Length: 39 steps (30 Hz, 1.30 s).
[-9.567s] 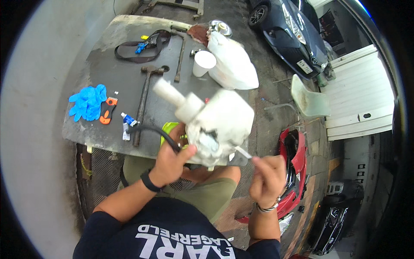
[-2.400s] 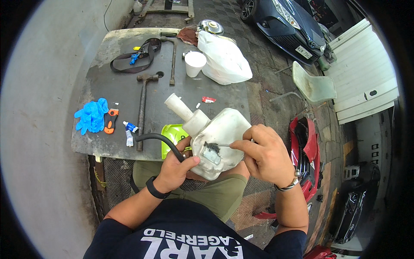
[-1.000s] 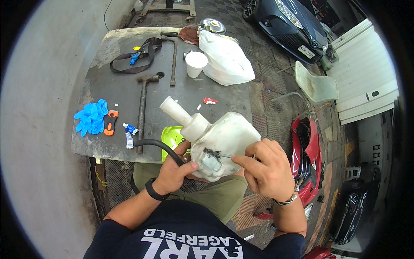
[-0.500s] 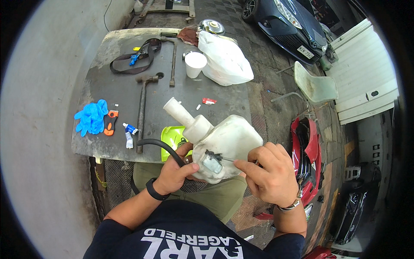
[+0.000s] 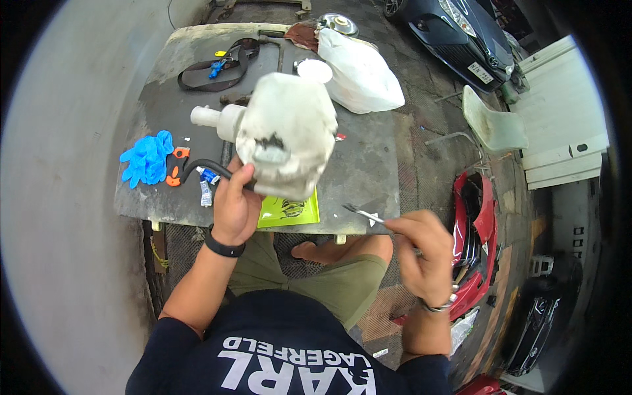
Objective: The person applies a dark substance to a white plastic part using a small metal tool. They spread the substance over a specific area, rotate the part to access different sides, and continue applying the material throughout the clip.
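Observation:
My left hand [image 5: 236,209] grips the underside of a white plastic fluid tank [image 5: 293,112], held up over the table, its capped neck pointing left. A black hose [image 5: 204,164] curves out leftward beside that hand. On the tank's near face is a black smear [image 5: 270,140] above a shiny grey patch [image 5: 271,155]. My right hand [image 5: 424,253], apart from the tank at the table's front edge, pinches a slim grey stick [image 5: 367,214] with a dark-coated tip. Under the tank lies a lime-green flat piece [image 5: 266,217] bearing dark lines.
Left on the table [image 5: 368,191] are blue gloves [image 5: 148,158], an orange-black scraper [image 5: 172,168] and small tubes [image 5: 206,194]. A strap [image 5: 197,85], white cup [image 5: 315,70] and white bag [image 5: 361,72] lie farther back. Rightward stand a chair [image 5: 490,122], red bumper [image 5: 484,210] and car [image 5: 454,46].
The tank has risen away from my lap, up and left over the table, and its neck has swung round to the left. The stick has come off the smear and moved apart from the tank.

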Each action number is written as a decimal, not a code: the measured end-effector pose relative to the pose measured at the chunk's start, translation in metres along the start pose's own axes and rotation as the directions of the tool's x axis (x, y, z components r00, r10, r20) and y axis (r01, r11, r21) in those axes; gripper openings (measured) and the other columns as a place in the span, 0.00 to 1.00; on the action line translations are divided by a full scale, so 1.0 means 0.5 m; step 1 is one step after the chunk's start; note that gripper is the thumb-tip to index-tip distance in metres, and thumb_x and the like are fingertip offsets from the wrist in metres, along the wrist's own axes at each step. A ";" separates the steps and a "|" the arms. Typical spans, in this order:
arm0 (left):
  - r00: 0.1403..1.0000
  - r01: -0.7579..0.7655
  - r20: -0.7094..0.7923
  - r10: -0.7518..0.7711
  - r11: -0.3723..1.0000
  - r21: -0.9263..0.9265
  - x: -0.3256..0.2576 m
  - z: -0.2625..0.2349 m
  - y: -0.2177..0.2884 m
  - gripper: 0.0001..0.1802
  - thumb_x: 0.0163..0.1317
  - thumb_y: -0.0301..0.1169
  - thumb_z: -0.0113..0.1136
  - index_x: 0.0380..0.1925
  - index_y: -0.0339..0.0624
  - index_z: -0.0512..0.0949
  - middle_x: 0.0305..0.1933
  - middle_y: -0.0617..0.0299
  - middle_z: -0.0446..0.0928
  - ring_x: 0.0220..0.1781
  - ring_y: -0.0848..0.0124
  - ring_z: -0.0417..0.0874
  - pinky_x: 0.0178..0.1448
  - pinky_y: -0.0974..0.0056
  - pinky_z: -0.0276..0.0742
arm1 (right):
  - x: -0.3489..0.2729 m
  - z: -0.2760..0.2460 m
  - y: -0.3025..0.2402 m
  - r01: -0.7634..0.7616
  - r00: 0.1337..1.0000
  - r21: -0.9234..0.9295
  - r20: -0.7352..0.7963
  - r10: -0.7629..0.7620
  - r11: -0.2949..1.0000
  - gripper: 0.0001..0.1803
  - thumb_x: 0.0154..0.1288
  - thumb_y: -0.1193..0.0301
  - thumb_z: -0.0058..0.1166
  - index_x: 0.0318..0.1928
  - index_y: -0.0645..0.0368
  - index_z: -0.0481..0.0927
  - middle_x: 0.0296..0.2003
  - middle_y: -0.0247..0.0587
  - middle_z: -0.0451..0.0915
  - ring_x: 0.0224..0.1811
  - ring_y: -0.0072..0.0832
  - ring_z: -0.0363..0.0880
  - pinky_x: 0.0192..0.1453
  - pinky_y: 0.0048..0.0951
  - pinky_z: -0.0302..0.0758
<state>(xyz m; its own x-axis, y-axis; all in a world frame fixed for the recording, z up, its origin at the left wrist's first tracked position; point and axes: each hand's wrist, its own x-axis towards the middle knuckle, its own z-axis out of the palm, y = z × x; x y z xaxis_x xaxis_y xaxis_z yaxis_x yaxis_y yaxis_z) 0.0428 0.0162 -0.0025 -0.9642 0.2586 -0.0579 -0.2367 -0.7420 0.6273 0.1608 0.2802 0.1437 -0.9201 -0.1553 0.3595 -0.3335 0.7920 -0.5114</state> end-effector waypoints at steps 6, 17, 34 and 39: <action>0.995 -0.006 -0.095 0.003 1.000 -0.025 0.030 -0.026 -0.066 0.25 0.78 0.33 0.52 0.71 0.39 0.66 0.70 0.56 0.74 0.72 0.63 0.75 0.77 0.51 0.69 | -0.062 0.212 0.050 -0.270 0.963 0.129 0.041 0.267 0.954 0.14 0.64 0.82 0.54 0.48 0.63 0.86 0.31 0.48 0.78 0.34 0.44 0.79 0.42 0.41 0.76; 0.989 -0.007 -0.147 0.014 0.999 0.048 0.043 -0.035 -0.114 0.26 0.80 0.32 0.49 0.73 0.34 0.63 0.71 0.52 0.72 0.73 0.62 0.73 0.77 0.56 0.68 | -0.042 0.279 0.089 -0.254 0.966 -0.049 0.034 0.256 0.966 0.11 0.63 0.77 0.56 0.44 0.60 0.88 0.29 0.49 0.77 0.36 0.49 0.79 0.42 0.47 0.75; 0.983 -0.038 -0.181 0.031 0.999 -0.033 0.045 -0.016 -0.109 0.25 0.79 0.30 0.51 0.71 0.32 0.66 0.66 0.54 0.76 0.67 0.67 0.78 0.73 0.61 0.73 | 0.037 0.293 0.112 -0.199 0.951 -0.058 0.229 0.207 0.978 0.11 0.60 0.75 0.57 0.39 0.56 0.91 0.26 0.46 0.77 0.32 0.47 0.80 0.40 0.47 0.77; 0.981 -0.032 -0.191 0.024 0.999 -0.037 0.047 -0.019 -0.111 0.24 0.78 0.30 0.51 0.70 0.32 0.66 0.66 0.54 0.76 0.67 0.67 0.78 0.72 0.61 0.73 | 0.045 0.314 0.123 -0.136 0.959 0.082 0.262 0.110 0.987 0.11 0.61 0.76 0.56 0.40 0.56 0.90 0.26 0.45 0.77 0.34 0.46 0.80 0.41 0.46 0.77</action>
<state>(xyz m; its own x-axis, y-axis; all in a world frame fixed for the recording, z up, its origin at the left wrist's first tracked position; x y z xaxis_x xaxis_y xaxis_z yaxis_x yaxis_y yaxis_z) 0.0323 0.0573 -0.0462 -0.9747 0.1179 -0.1897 -0.2101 -0.7722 0.5996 0.0874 0.2326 -0.0023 -0.9727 -0.2164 0.0835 -0.2208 0.7543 -0.6182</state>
